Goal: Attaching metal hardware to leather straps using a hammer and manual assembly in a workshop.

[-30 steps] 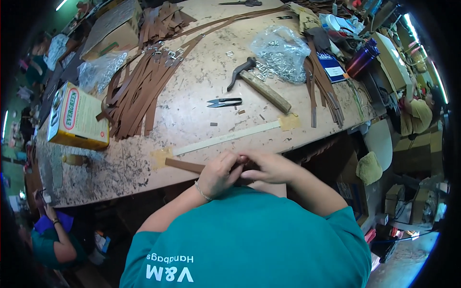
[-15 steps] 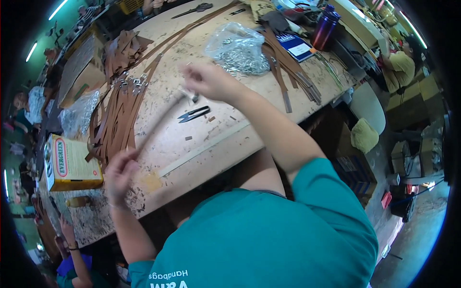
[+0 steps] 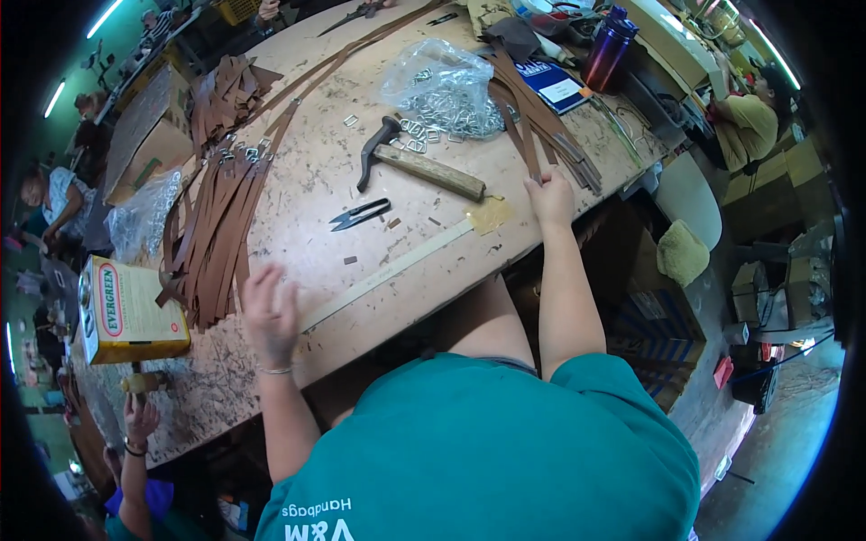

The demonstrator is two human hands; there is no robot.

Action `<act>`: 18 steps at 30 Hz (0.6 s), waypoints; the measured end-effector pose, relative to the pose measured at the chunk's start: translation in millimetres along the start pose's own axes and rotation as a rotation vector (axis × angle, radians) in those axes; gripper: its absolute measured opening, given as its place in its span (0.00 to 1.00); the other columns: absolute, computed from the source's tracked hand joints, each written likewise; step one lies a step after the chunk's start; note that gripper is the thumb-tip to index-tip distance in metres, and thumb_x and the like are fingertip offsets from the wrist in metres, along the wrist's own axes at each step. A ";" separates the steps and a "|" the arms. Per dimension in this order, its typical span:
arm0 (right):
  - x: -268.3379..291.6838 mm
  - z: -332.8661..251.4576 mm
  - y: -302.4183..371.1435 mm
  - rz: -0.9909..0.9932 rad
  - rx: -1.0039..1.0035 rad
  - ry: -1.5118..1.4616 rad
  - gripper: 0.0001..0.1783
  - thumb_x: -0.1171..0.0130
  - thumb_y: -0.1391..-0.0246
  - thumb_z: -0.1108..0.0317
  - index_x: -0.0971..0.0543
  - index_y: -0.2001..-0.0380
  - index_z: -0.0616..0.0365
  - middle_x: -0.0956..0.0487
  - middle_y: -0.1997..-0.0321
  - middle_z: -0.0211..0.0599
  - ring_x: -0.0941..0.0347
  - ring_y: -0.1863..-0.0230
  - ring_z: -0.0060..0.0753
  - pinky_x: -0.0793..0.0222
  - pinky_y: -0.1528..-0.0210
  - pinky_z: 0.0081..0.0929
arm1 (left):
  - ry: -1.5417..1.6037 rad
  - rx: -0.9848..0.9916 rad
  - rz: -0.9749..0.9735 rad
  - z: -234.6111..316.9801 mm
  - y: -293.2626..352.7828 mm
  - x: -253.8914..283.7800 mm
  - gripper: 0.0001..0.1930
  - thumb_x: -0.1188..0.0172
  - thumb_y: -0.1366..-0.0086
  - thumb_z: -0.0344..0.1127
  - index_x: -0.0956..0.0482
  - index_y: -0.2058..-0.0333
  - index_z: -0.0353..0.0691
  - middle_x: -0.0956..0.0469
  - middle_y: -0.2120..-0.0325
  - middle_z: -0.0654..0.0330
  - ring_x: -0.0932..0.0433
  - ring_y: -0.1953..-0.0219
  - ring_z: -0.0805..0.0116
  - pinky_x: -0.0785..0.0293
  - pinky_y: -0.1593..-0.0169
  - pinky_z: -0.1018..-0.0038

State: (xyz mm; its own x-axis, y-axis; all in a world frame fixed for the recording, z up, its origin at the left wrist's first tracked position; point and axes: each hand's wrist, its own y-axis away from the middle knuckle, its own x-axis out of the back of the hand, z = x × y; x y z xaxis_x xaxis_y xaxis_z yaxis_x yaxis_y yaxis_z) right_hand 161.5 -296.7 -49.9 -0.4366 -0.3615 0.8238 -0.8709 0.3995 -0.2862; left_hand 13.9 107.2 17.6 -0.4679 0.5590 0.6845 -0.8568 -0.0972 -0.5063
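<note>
My right hand point(image 3: 550, 200) is at the table's right front, its fingers pinched on the end of a brown strap point(image 3: 530, 149) in the right-hand bundle. My left hand point(image 3: 271, 311), somewhat blurred, is raised by the front edge with fingers stretched up and nothing visible in them. It is nearest the lower ends of a pile of brown straps point(image 3: 221, 239) fitted with metal rings. Between my hands lie a hammer with a wooden handle point(image 3: 433, 174), black thread snips point(image 3: 361, 215) and a pale flat strip point(image 3: 388, 273).
A bag of metal rings point(image 3: 442, 90) lies behind the hammer. A rectangular can point(image 3: 135, 311) stands at the left, a carton point(image 3: 149, 135) behind it. A bottle point(image 3: 609, 50) and blue booklet point(image 3: 552, 86) are far right. A co-worker's hand point(image 3: 140, 419) reaches in lower left.
My right hand has moved from mid-table to the strap bundle at the right, uncovering the hammer. My left hand has shifted slightly right, and the strap stretched between both hands is gone from there.
</note>
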 end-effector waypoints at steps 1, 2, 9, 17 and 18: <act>1.0 1.6 -5.7 -0.065 -0.068 -0.077 0.18 0.36 0.59 0.60 0.24 0.67 0.60 0.24 0.69 0.43 0.27 0.64 0.45 0.32 0.60 0.38 | 0.074 -0.037 -0.058 11.7 -0.8 -10.6 0.11 0.43 0.46 0.27 0.25 0.62 0.32 0.27 0.60 0.50 0.28 0.56 0.57 0.34 0.51 0.69; 2.6 -2.3 -9.6 -0.131 -0.135 -0.155 0.17 0.36 0.59 0.61 0.24 0.68 0.62 0.23 0.73 0.39 0.26 0.70 0.40 0.31 0.63 0.34 | 0.146 -0.075 -0.115 21.2 -0.5 -20.0 0.11 0.43 0.46 0.27 0.25 0.62 0.32 0.27 0.60 0.50 0.28 0.55 0.57 0.34 0.51 0.69; 88.0 -114.8 76.4 -0.853 0.233 -1.040 0.05 0.43 0.51 0.73 0.25 0.68 0.61 0.24 0.72 0.32 0.28 0.71 0.23 0.31 0.66 0.23 | 1.104 0.330 -0.600 82.6 11.2 -61.4 0.20 0.51 0.36 0.43 0.33 0.49 0.37 0.32 0.52 0.55 0.30 0.53 0.64 0.35 0.49 0.70; 105.9 -89.9 97.9 -1.142 0.545 -0.588 0.09 0.45 0.49 0.68 0.25 0.66 0.63 0.24 0.71 0.42 0.27 0.67 0.36 0.32 0.63 0.27 | 2.388 0.591 -0.395 55.9 8.7 -38.2 0.15 0.63 0.31 0.44 0.30 0.58 0.43 0.27 0.66 0.62 0.30 0.52 0.63 0.31 0.50 0.64; 102.9 -81.7 89.4 -1.166 0.509 -0.576 0.09 0.45 0.49 0.68 0.25 0.67 0.63 0.24 0.72 0.41 0.27 0.68 0.34 0.33 0.64 0.27 | 2.158 0.670 -0.283 47.7 13.3 -26.7 0.15 0.63 0.31 0.44 0.30 0.58 0.42 0.27 0.66 0.62 0.29 0.54 0.64 0.30 0.51 0.65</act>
State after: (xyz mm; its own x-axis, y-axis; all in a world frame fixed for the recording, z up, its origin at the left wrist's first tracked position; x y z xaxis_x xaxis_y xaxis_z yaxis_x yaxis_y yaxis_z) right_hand 57.2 -229.4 49.3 0.6656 -0.6110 0.4284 -0.7236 -0.6689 0.1703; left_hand 4.6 51.7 17.6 0.0935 0.3248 -0.9411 -0.9784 0.2048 -0.0266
